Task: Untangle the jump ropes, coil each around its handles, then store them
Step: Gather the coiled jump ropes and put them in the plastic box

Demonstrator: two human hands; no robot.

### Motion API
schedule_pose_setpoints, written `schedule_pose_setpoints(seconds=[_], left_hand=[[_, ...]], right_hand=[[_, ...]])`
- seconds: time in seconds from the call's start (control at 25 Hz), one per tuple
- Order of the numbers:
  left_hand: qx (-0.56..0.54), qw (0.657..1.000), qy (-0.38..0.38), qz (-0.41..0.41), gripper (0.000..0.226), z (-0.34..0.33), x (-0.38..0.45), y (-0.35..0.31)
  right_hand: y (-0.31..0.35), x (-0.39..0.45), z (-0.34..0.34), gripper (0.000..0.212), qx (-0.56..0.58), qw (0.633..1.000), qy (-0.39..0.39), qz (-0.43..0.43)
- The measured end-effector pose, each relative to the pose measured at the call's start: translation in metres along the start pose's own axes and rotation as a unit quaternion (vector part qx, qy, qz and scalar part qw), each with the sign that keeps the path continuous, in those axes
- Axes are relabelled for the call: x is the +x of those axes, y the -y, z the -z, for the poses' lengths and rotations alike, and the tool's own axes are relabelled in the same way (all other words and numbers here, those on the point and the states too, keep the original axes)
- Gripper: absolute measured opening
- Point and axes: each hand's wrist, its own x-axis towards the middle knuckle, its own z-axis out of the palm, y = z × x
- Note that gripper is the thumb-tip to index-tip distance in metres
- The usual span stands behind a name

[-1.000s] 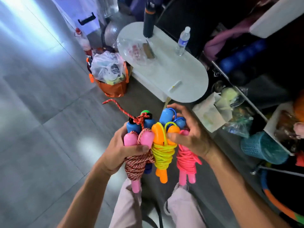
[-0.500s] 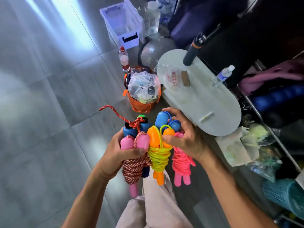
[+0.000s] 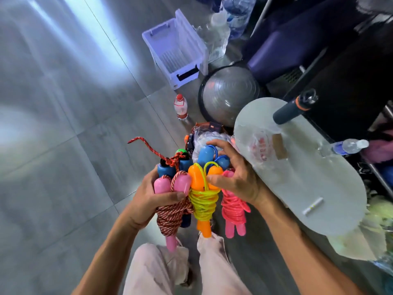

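Beyond the coiled jump ropes (image 3: pixel 202 201): white crate (image 3: pixel 176 50), grey dome (image 3: pixel 230 92).

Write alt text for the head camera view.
A person's left hand and right hand grip a bunch of coiled jump ropes with pink, orange and blue handles, above a grey tiled floor. A white plastic crate stands ahead.
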Motion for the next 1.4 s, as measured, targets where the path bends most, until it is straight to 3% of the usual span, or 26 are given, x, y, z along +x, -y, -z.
schedule_pose_setpoints(seconds=[0.48, 0.64, 1.0, 1.16, 1.4], left_hand=[[0.047, 0.994, 0.097, -0.01, 0.062, 0.274, 0.227, -0.206], [0.083, 0.986, 0.144, -0.011, 0.063, 0.333, 0.3, -0.278], [0.171, 0.96, 0.223, 0.01, 0.049, 0.365, 0.514, -0.399], [0.206, 0.947, 0.244, 0.032, 0.051, 0.366, 0.625, -0.438], [0.197, 0.94, 0.266, 0.08, 0.046, 0.359, 0.748, -0.47]], right_hand=[[0.144, 0.325, -0.102, 0.062, 0.008, 0.997, -0.077, 0.01], [0.185, 0.409, -0.116, 0.061, 0.017, 0.991, -0.13, 0.005], [0.209, 0.6, -0.064, 0.064, 0.148, 0.969, -0.196, -0.019], [0.208, 0.692, -0.026, 0.069, 0.191, 0.955, -0.224, -0.039], [0.2, 0.782, 0.022, 0.06, 0.203, 0.939, -0.27, -0.064]])
